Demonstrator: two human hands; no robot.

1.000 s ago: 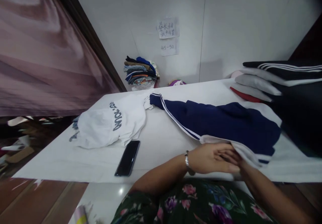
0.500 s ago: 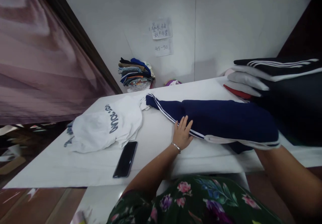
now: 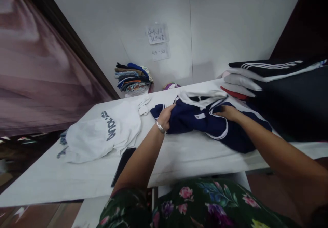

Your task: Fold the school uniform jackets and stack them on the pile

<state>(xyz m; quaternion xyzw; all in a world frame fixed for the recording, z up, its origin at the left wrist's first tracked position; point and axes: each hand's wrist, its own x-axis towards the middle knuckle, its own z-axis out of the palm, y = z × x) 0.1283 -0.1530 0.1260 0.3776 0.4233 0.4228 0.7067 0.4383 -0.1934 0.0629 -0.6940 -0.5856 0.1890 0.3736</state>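
Since both hands are on the navy garment [image 3: 188,123], you can't really talk about one without the other. It's on the right-hand half of the white-covered tabletop [image 3: 176,159], bunched up between the far edge and the near edge, with its white-trimmed part flopped up toward the far edge. The left hand [image 3: 165,117] is at the garment's left portion and is definitely gripping it, thumb on top and the fingers mostly hidden by cloth. The right hand [image 3: 227,112] is over at the other side, fingers bent in against the fabric by a white-trimmed opening, but I honestly can't tell if it's clamped on or just touching. Arm-wise, the left one reaches over the near edge, angled a bit rightward, bracelet [image 3: 160,127] at the wrist. The right forearm slants in from the right, crossing above part of the garment. Left of all that there's a white shirt [image 3: 89,137], plus a phone [image 3: 122,163] by the near edge, partly covered by the left forearm.
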